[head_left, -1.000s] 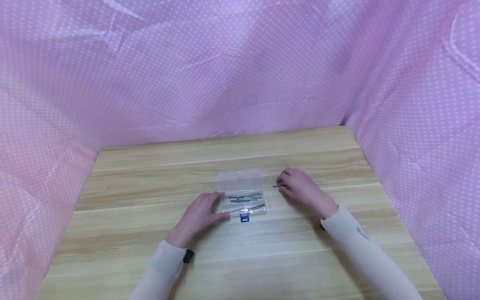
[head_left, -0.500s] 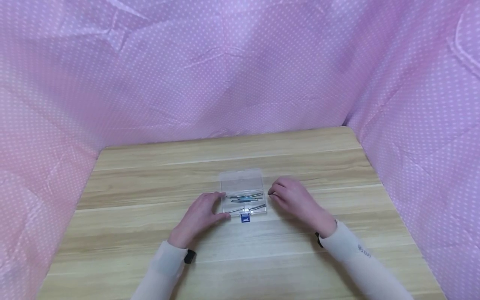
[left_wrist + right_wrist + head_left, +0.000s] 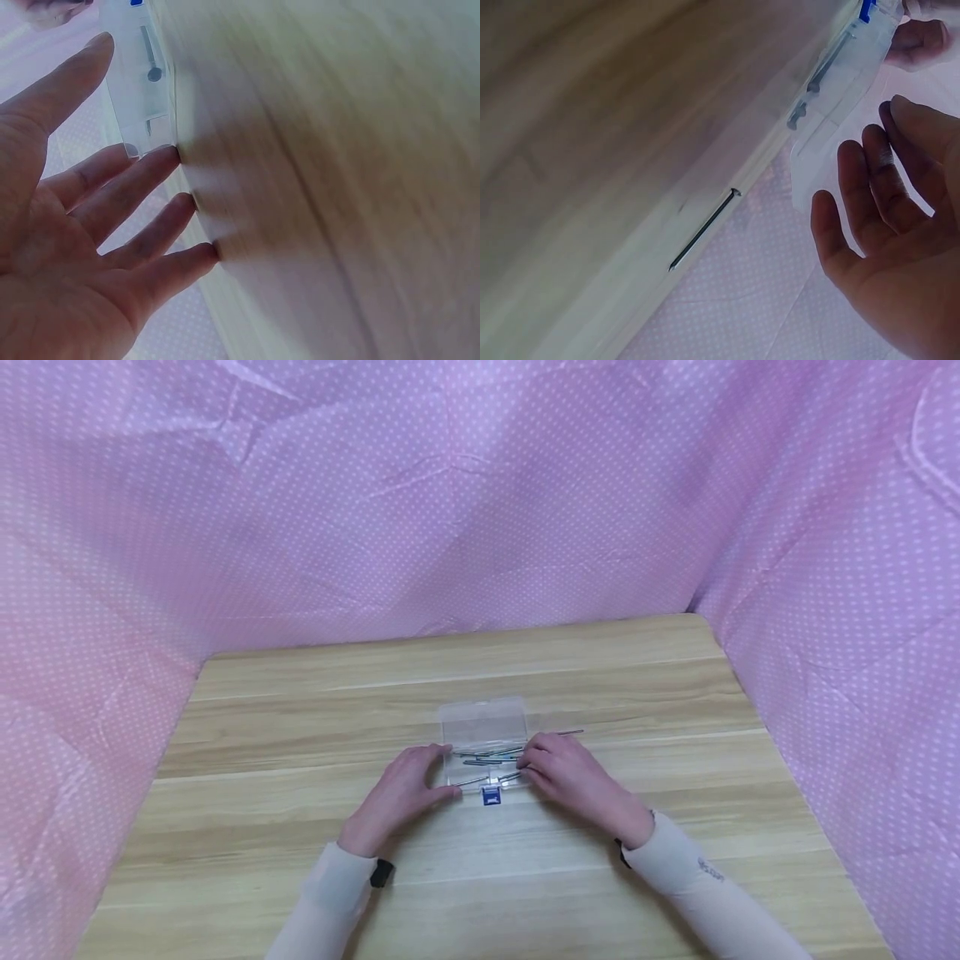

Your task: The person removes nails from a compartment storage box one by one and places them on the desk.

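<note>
A clear plastic box [image 3: 483,724] with a blue latch [image 3: 491,796] lies on the table, lid folded back. Several metal nails [image 3: 487,754] lie in its compartments. My left hand [image 3: 397,793] rests at the box's left end, thumb by the front corner. In the left wrist view its fingers [image 3: 124,184] are spread and nearly straight. At the box's right end is my right hand [image 3: 573,777], its fingertips over the edge. Loosely bent fingers with nothing visible between them show in the right wrist view. A single nail [image 3: 705,229] lies on the table beyond that hand.
The wooden tabletop [image 3: 262,760] stretches around the box. Pink dotted cloth [image 3: 450,527] hangs behind the table and along both sides. A black band [image 3: 381,872] is on the left wrist.
My right hand has moved left and toward me, from the single nail to the box's right end. That nail now lies apart from the hand. The left hand has stayed in place.
</note>
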`<state>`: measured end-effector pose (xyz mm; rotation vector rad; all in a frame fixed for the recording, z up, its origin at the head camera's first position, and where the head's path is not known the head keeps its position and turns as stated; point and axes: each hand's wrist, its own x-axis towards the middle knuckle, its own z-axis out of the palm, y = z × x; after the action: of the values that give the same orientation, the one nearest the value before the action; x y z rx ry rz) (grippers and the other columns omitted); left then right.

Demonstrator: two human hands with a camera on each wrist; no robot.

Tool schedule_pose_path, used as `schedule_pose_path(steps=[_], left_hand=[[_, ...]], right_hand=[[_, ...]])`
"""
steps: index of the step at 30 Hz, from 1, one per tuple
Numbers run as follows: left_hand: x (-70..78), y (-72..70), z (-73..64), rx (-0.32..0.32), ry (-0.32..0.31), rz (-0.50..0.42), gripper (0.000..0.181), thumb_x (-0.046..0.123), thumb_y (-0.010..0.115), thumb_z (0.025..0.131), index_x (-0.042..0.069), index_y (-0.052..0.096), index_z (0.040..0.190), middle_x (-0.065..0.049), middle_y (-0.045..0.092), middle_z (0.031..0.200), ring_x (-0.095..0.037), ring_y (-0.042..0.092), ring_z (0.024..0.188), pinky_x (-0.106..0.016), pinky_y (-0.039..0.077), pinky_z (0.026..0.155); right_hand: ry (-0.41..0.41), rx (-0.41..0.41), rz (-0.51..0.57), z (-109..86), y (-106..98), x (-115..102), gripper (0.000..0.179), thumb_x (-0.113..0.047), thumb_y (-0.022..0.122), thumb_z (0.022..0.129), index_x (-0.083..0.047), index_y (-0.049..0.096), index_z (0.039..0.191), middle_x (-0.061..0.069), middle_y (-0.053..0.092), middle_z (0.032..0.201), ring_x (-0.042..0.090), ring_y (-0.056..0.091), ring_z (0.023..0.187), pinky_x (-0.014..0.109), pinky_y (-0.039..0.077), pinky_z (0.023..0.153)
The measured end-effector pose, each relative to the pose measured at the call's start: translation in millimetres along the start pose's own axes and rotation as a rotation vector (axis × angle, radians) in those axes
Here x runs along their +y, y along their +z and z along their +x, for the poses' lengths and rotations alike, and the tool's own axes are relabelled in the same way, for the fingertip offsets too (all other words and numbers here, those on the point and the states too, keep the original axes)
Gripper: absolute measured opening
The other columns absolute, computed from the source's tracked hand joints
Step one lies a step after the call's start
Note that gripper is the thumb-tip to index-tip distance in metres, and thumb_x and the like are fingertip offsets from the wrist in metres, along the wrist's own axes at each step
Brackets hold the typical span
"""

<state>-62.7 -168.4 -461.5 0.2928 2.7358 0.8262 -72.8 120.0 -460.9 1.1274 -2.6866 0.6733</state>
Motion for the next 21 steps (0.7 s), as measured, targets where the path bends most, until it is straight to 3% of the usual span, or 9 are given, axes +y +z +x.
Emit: schedule_pose_path(steps=[9,21], left_hand=[[-0.9,0.4,1.4,-0.003,0.012,0.009,0.071,0.037,0.088,0.083,0.007,0.061,0.141,-0.014,0.063,0.139,-0.036,0.053,0.134,-0.055,0.04,0.115],[-0.4,0.1,1.0,-0.013,-0.031,-0.014,0.075,0.039,0.088,0.082,0.009,0.059,0.144,-0.013,0.062,0.141,-0.035,0.053,0.134,-0.055,0.041,0.114]], right_hand=[[0.012,-0.057,0.025,5.6,3,-5,0.008,-0.014,0.079,0.092,-0.012,0.077,0.099,-0.001,0.066,0.098,0.02,0.062,0.092,0.043,0.053,0.084],[-0.015,-0.101,0.015,18.2,9,-6,0.005,-0.015,0.078,0.092,-0.015,0.08,0.096,-0.004,0.061,0.095,0.017,0.054,0.086,0.034,0.049,0.076]])
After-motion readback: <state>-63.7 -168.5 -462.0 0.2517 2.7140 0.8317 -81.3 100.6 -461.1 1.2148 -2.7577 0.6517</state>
